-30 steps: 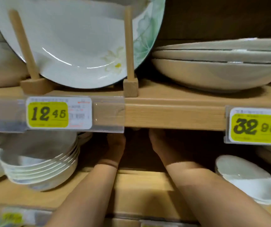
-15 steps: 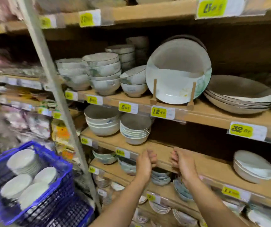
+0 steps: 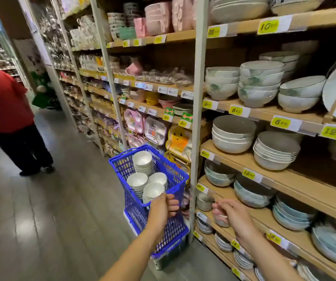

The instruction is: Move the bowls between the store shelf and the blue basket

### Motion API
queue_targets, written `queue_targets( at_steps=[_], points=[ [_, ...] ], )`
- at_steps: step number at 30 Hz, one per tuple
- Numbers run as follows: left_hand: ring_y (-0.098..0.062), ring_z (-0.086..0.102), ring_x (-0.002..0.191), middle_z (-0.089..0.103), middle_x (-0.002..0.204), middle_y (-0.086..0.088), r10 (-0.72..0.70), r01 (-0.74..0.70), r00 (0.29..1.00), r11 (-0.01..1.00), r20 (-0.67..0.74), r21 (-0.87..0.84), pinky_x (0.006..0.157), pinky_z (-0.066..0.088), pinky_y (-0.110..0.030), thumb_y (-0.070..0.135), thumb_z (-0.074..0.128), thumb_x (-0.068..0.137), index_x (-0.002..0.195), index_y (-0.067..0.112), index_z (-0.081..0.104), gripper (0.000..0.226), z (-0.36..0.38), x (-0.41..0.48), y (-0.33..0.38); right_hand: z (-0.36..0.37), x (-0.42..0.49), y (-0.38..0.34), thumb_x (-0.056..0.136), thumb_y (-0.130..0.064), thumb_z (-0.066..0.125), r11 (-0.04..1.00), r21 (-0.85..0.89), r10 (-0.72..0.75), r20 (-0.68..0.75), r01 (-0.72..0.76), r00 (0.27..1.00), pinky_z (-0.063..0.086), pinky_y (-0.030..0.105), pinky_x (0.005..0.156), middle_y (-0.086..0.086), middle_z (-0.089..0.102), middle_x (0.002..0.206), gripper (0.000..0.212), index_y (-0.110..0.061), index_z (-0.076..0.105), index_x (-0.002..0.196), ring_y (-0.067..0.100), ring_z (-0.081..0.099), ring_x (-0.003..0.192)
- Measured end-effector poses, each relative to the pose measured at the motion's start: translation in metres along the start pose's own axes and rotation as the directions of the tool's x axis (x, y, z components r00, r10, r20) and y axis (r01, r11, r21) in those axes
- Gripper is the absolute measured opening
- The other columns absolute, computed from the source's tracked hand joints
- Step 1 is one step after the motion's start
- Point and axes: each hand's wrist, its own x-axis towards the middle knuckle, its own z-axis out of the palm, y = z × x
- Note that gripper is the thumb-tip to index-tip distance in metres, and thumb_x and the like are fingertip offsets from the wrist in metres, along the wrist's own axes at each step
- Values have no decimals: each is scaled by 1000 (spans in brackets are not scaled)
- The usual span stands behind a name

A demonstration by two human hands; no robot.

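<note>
Far left of the blue basket (image 3: 135,211), a person in a red top (image 3: 3,98) stands on the grey floor (image 3: 51,209) of the aisle. The blue basket stands just left of the store shelf (image 3: 309,179), resting on a second blue basket (image 3: 173,236) beneath it. Inside it are four stacks of white bowls (image 3: 142,159), mouths up: one stack toward its far side, three packed together toward its near side. At the basket's near rim the left hand (image 3: 162,208) reaches in front of the nearest stack. Its grip is curled, fingers bent just under the rim, and I cannot tell whether they clasp the rim or only hang before it. Right of the basket, past a pale upright post (image 3: 198,118), the right hand (image 3: 233,217) hovers before a low board of the store shelf, its grip loosely curled and pinching nothing that shows. Further right of the basket, the shelf's wooden boards carry pale, green-tinted bowl stacks (image 3: 260,84) behind yellow price tags (image 3: 280,123).
</note>
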Motion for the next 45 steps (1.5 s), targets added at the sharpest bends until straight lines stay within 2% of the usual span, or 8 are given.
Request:
queue_targets(
  at_steps=[16, 25, 29, 32, 34, 36, 40, 45],
  points=[
    [-23, 62, 65, 69, 79, -11, -98, 113, 962, 992, -253, 47, 61, 47, -30, 15, 38, 94, 92, 6, 61, 25, -178, 118, 24, 196, 126, 20, 96, -16, 55, 992, -58, 122, 204, -112, 971, 54, 22, 62, 6, 71, 86, 14, -11, 68, 97, 11, 65, 68],
    [-24, 60, 66, 68, 86, -14, -176, 202, 966, 971, -188, 129, 59, 47, -29, 13, 41, 96, 100, 4, 61, 22, -167, 256, 56, 253, 252, 23, 95, -3, 50, 968, -118, 241, 186, -222, 952, 39, 20, 52, 8, 59, 74, 12, -8, 61, 91, 14, 51, 57],
    [-20, 59, 63, 65, 87, -13, -249, 272, 959, 940, -133, 203, 51, 47, -24, 12, 41, 97, 104, 4, 58, 21, -155, 299, 50, 260, 283, 39, 93, 4, 48, 928, -223, 333, 132, -300, 934, 27, 17, 41, 8, 45, 65, 26, -11, 55, 73, 12, 38, 46],
    [-19, 58, 64, 64, 86, -11, -282, 291, 956, 898, -76, 330, 50, 45, -20, 12, 43, 97, 103, 5, 60, 19, -149, 331, 37, 263, 300, 57, 87, 5, 52, 879, -389, 333, 83, -277, 939, 31, 24, 52, 10, 48, 70, 26, -12, 58, 69, 16, 42, 55],
    [-22, 61, 71, 65, 92, -12, -280, 273, 958, 833, -59, 481, 55, 47, -22, 14, 46, 96, 100, 6, 60, 17, -147, 355, 23, 267, 310, 68, 83, 1, 58, 811, -532, 319, 54, -243, 946, 38, 26, 66, 9, 57, 82, 15, -12, 65, 80, 18, 54, 74],
    [-30, 65, 95, 65, 107, -15, -278, 215, 960, 691, -21, 690, 76, 51, -33, 14, 50, 93, 110, 7, 60, 21, -149, 380, 7, 271, 319, 79, 83, -7, 60, 717, -666, 331, 67, -205, 941, 44, 26, 79, 9, 66, 106, 28, -12, 65, 110, 21, 61, 100],
    [-28, 59, 112, 61, 119, -12, -400, 28, 904, 409, 152, 912, 85, 44, -27, 23, 52, 95, 131, 7, 45, 40, -157, 424, -21, 277, 329, 92, 87, -12, 55, 503, -851, 363, 51, -150, 930, 36, 29, 104, 13, 50, 138, 52, -12, 44, 138, 27, 46, 129],
    [-30, 50, 121, 44, 134, -12, -588, -499, 668, 102, 456, 861, 101, 42, -35, 26, 66, 82, 143, 14, 28, 73, -166, 474, -50, 291, 335, 109, 90, -12, 53, 384, -886, 472, -53, -260, 880, 41, 32, 102, 17, 49, 137, 41, -5, 46, 130, 30, 48, 127]
  ],
)
